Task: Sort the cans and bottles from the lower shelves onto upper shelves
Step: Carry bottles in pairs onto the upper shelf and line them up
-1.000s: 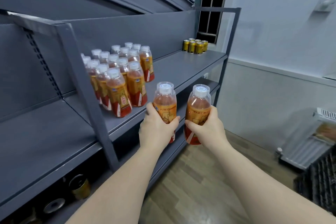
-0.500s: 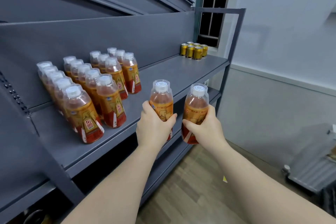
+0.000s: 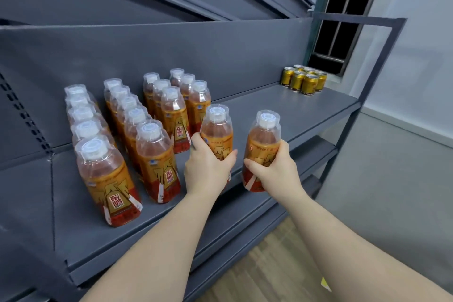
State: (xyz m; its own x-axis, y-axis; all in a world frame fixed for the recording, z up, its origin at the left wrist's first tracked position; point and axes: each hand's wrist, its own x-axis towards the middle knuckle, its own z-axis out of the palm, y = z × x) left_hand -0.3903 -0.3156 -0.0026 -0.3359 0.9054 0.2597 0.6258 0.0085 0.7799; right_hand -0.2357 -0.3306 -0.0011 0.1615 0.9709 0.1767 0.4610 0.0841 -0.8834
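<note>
Left hand (image 3: 208, 171) fingers grasp a clear plastic amber-drink bottle (image 3: 217, 130) (white-capped); right hand (image 3: 278, 174) fingers grasp a second bottle (image 3: 262, 140). The first's base is hidden.

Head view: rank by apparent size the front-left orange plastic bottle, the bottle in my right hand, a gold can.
1. Front-left orange plastic bottle, nearest camera.
2. Bottle in right hand, same kind, only farther.
3. Gold metal can, farthest.

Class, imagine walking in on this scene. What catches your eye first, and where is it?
In the middle, the left grip holds one orange-labelled bottle and the right grip a second bottle, at the front edge of the grey shelf. Left of them stand rows of matching bottles; a cluster of gold cans sits at the shelf's far right end.
</note>
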